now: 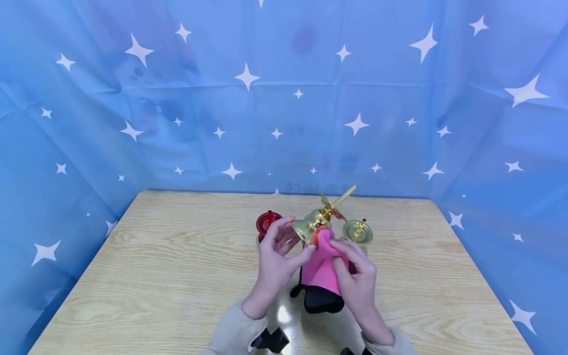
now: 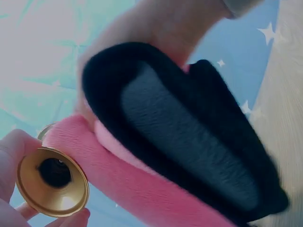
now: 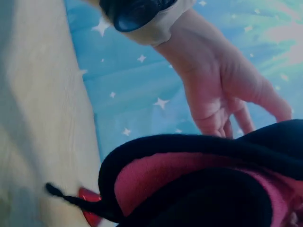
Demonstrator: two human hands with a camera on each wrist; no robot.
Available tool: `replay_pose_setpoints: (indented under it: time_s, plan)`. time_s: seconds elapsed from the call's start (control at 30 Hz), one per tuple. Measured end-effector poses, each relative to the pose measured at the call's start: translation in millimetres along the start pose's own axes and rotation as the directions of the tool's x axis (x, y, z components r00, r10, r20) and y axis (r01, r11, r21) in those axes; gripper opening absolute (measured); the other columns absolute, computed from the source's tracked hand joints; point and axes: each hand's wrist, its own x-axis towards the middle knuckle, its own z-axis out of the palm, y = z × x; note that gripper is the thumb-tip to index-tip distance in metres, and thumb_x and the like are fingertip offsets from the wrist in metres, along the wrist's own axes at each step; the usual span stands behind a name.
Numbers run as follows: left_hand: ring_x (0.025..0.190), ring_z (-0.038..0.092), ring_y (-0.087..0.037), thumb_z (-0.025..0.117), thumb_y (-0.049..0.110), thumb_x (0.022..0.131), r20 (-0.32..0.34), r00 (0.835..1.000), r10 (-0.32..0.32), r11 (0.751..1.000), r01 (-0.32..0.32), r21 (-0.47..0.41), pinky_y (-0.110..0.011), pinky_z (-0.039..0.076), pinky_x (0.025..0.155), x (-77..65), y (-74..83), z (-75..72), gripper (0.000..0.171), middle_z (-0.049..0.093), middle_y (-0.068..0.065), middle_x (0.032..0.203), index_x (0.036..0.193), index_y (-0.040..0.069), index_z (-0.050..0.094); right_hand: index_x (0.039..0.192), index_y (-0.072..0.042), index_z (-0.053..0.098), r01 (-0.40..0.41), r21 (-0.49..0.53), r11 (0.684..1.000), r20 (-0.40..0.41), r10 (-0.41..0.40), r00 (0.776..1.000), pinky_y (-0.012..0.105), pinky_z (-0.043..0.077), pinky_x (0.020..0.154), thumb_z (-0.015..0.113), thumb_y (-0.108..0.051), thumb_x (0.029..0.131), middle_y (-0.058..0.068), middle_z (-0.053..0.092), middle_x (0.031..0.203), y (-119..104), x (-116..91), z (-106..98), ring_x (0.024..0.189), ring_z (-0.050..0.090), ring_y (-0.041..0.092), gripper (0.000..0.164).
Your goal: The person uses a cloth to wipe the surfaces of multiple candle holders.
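Observation:
A shiny gold candlestick (image 1: 314,221) is tilted above the table, its narrow stem pointing up and to the right. My left hand (image 1: 277,256) holds its flared base by the rim, between thumb and fingers. In the left wrist view the hollow underside of the base (image 2: 68,201) faces the camera. My right hand (image 1: 357,278) pinches a pink plush cleaning mitt (image 1: 321,268) with black trim and a small loop, its top touching the candlestick near the base. The mitt's dark opening (image 2: 184,142) hangs toward me. The right fingertips are partly hidden by the cloth.
A red candle holder (image 1: 266,222) with a dish stands behind my left hand. Another gold holder (image 1: 361,234) with a round dish is behind my right hand. Under both lies the light wooden table (image 1: 177,271), backed by a blue star-patterned curtain (image 1: 284,108).

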Motion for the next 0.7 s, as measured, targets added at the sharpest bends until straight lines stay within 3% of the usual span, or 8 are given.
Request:
replay_pose_setpoints:
  time_s: [0.07, 0.13, 0.2, 0.3, 0.4, 0.5, 0.6, 0.7]
  plan:
    - [0.096, 0.063, -0.023, 0.071, -0.01, 0.07, 0.007, 0.998, -0.06, 0.997, 0.061, -0.052, -0.035, 0.051, 0.083, 0.3, 1.5, -0.3, 0.057, 0.059, -0.028, 0.108, 0.123, -0.006, 0.049, 0.095, 0.007, 0.069, -0.142, 0.088, 0.986, -0.008, 0.144, 0.99, 0.013, 0.041, 0.055, 0.051, 0.025, 0.072, 0.001, 0.067, 0.093, -0.9, 0.1, -0.3, 0.079, 0.056, 0.006, 0.035]
    - [0.093, 0.063, -0.019, 0.069, -0.009, 0.072, 0.011, 0.993, -0.121, 0.988, 0.122, -0.09, -0.033, 0.052, 0.081, 0.7, 2.5, -0.6, 0.056, 0.06, -0.029, 0.107, 0.124, -0.006, 0.049, 0.095, 0.002, 0.071, -0.306, 0.147, 0.941, -0.008, 0.31, 0.951, 0.014, 0.045, 0.062, 0.052, 0.023, 0.075, -0.005, 0.068, 0.091, -2.9, 2.0, -1.0, 0.081, 0.059, 0.005, 0.035]
    - [0.091, 0.064, -0.017, 0.069, -0.007, 0.074, 0.012, 0.984, -0.179, 0.976, 0.179, -0.122, -0.031, 0.053, 0.079, 1.1, 3.8, -0.8, 0.054, 0.061, -0.029, 0.106, 0.124, -0.008, 0.049, 0.095, -0.001, 0.072, -0.468, 0.186, 0.864, 0.009, 0.475, 0.88, 0.015, 0.047, 0.065, 0.054, 0.018, 0.077, -0.008, 0.069, 0.089, -6.1, 5.6, -1.8, 0.079, 0.061, 0.005, 0.032]
    - [0.087, 0.064, -0.013, 0.069, 0.001, 0.077, 0.011, 0.968, -0.252, 0.955, 0.251, -0.16, -0.026, 0.052, 0.076, 1.4, 4.9, -1.9, 0.052, 0.065, -0.023, 0.101, 0.122, -0.012, 0.048, 0.098, -0.002, 0.072, -0.623, 0.169, 0.764, 0.051, 0.624, 0.78, 0.018, 0.048, 0.07, 0.057, 0.013, 0.08, -0.009, 0.069, 0.088, -6.8, 11.7, -3.3, 0.082, 0.061, 0.005, 0.028]
    - [0.084, 0.064, -0.011, 0.067, 0.005, 0.079, 0.044, 0.944, -0.326, 0.927, 0.329, -0.181, -0.025, 0.051, 0.077, 1.0, 7.1, -3.7, 0.05, 0.067, -0.012, 0.094, 0.121, -0.014, 0.048, 0.1, -0.007, 0.073, -0.709, 0.179, 0.683, 0.095, 0.705, 0.703, 0.019, 0.047, 0.075, 0.057, 0.009, 0.082, -0.01, 0.069, 0.09, -3.9, 18.2, -5.7, 0.087, 0.06, 0.005, 0.028]
    - [0.082, 0.065, -0.01, 0.063, 0.007, 0.081, 0.11, 0.912, -0.395, 0.893, 0.409, -0.19, -0.03, 0.051, 0.08, 0.5, 9.3, -5.6, 0.046, 0.067, -0.008, 0.093, 0.12, -0.014, 0.048, 0.09, -0.023, 0.073, -0.772, 0.215, 0.598, 0.139, 0.764, 0.631, 0.017, 0.046, 0.077, 0.057, 0.005, 0.084, -0.013, 0.067, 0.089, 0.2, 25.5, -8.7, 0.089, 0.058, 0.002, 0.033]
    - [0.081, 0.066, -0.012, 0.06, 0.008, 0.083, 0.158, 0.883, -0.442, 0.863, 0.467, -0.192, -0.036, 0.051, 0.084, 0.0, 10.7, -6.9, 0.045, 0.067, -0.012, 0.099, 0.121, -0.013, 0.046, 0.079, -0.03, 0.07, -0.808, 0.23, 0.542, 0.189, 0.79, 0.584, 0.016, 0.045, 0.077, 0.056, 0.003, 0.085, -0.015, 0.065, 0.085, 2.0, 32.2, -10.9, 0.086, 0.056, 0.0, 0.036]
    - [0.08, 0.066, -0.012, 0.061, 0.008, 0.083, 0.144, 0.876, -0.46, 0.858, 0.481, -0.181, -0.035, 0.051, 0.083, 0.6, 10.5, -7.3, 0.045, 0.067, -0.013, 0.098, 0.121, -0.012, 0.046, 0.078, -0.029, 0.069, -0.829, 0.23, 0.51, 0.233, 0.798, 0.555, 0.016, 0.044, 0.078, 0.055, 0.003, 0.085, -0.016, 0.064, 0.086, 2.2, 35.3, -12.3, 0.088, 0.054, 0.0, 0.036]
